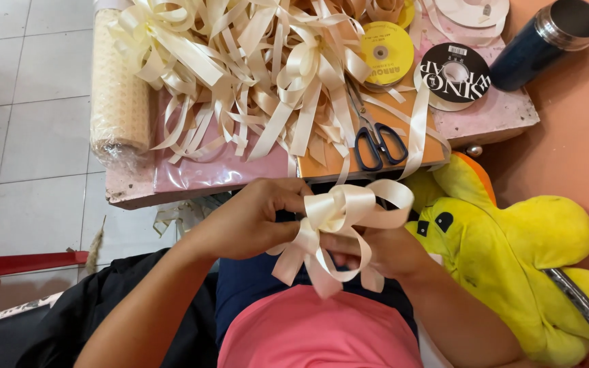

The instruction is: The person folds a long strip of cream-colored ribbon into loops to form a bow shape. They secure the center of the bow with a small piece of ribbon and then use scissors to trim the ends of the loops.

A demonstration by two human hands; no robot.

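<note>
Both my hands hold a cream satin ribbon bow [339, 225] over my lap, just in front of the small table's near edge [192, 194]. My left hand [250, 218] pinches the bow's centre from the left, fingers curled on the loops. My right hand [383, 249] grips it from below and behind, partly hidden by the ribbon tails. Several loops stick up and to the right; cut tails hang toward my pink top.
On the table lie a heap of cream ribbon bows and strips [253, 61], black-handled scissors [373, 136], a yellow ribbon spool [384, 49], a black spool [452, 71], a roll of mesh wrap [118, 88] and a dark metal flask [547, 41]. A yellow plush toy [512, 252] lies at my right.
</note>
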